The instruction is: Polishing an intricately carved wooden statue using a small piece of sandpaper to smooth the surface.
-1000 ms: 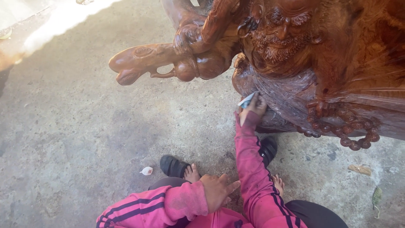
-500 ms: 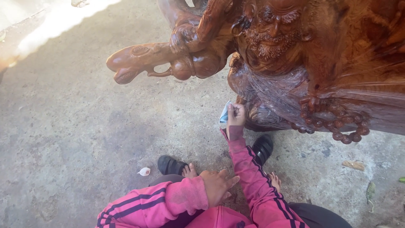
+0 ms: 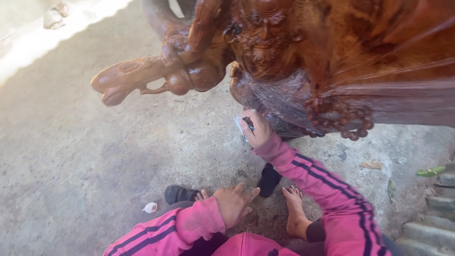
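Your right hand (image 3: 256, 129) pinches a small pale tool (image 3: 240, 127) in its fingers, touching the plastic-wrapped wood carving (image 3: 284, 102) just beyond; left hand (image 3: 233, 204) rests spread, nearer you.

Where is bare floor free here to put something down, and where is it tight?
The widest bare concrete floor lies left of the sandal, below the carving's jutting arm. Tight: around the right hand under the carving, and near the left hand by the bare foot.
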